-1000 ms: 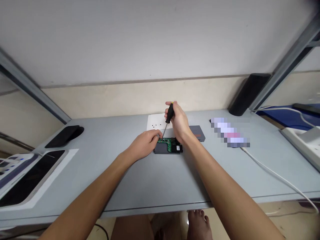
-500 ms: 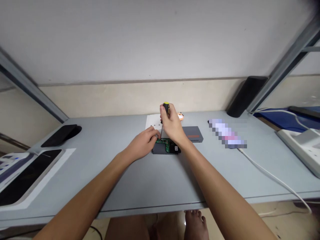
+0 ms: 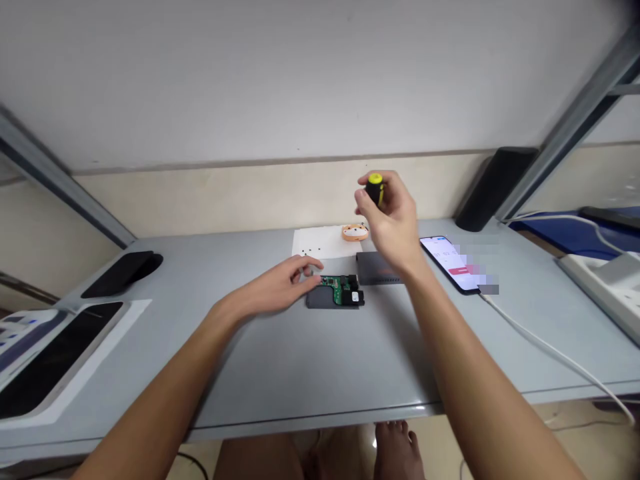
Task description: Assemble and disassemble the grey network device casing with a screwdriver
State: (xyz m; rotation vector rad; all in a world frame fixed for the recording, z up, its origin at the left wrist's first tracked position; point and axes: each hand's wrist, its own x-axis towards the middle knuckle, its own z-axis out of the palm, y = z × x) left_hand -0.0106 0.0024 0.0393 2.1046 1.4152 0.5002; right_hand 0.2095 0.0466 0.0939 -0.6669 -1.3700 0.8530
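"Screwdriver with a black handle and a bright yellow end (image 3: 375, 189): where is it?"

"Up in the right hand (image 3: 395, 223), which is closed around the handle, yellow end uppermost. The hand is raised and hides the rest of the tool."

"And the left hand (image 3: 276, 285)?"

"Loose and released, thumb and index finger apart. Its thumb lies at the left end of the green circuit board with black blocky parts (image 3: 338, 288); whether it presses there, I cannot tell."

"Where does that board sit?"

"On the flat dark-grey casing piece (image 3: 321, 298), which lies on the smooth grey tabletop (image 3: 280, 373) between the two arms."

"What is near it?"

"Just beyond, a sheet of white paper (image 3: 320, 237) with a few tiny dark bits (image 3: 310, 250) on it, and a small rounded orange-and-white object (image 3: 355, 232) at its right edge. To the board's right lies a grey box with slots along its near side (image 3: 373, 269), partly covered by the right hand."

"Farther right?"

"A lit phone in a dark frame (image 3: 443, 257), plugged into a white cable (image 3: 540, 343)."
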